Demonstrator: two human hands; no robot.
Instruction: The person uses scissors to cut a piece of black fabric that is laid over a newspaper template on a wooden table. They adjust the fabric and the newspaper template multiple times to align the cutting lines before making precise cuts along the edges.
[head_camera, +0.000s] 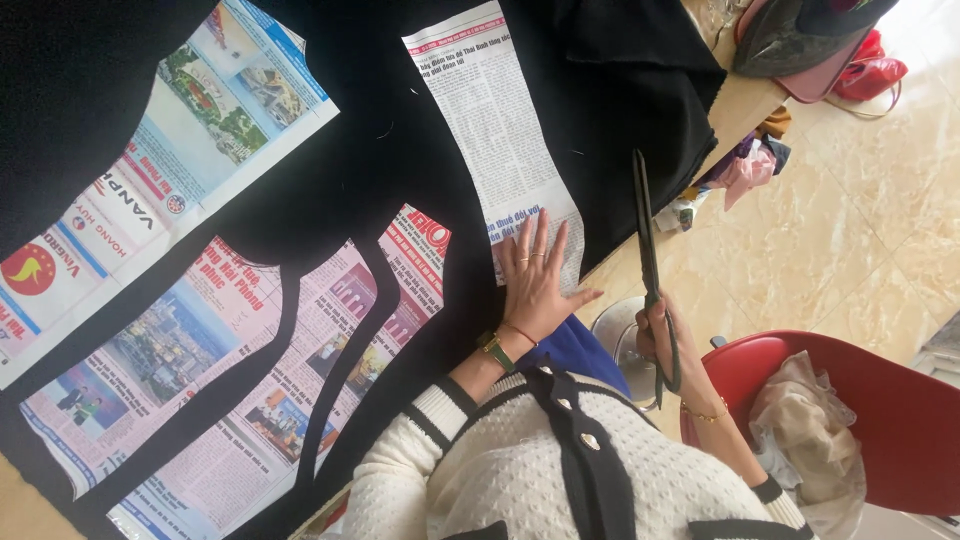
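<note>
Near the worktop's edge, the left hand lies flat with open fingers, pinning the newspaper pattern to the black cloth, while the right hand grips closed scissors.

There is only one view, from a camera worn on the person's head. It looks steeply down, quite near, over the person's chest onto the table. The table's edge runs diagonally at the right, with the floor beyond it.
</note>
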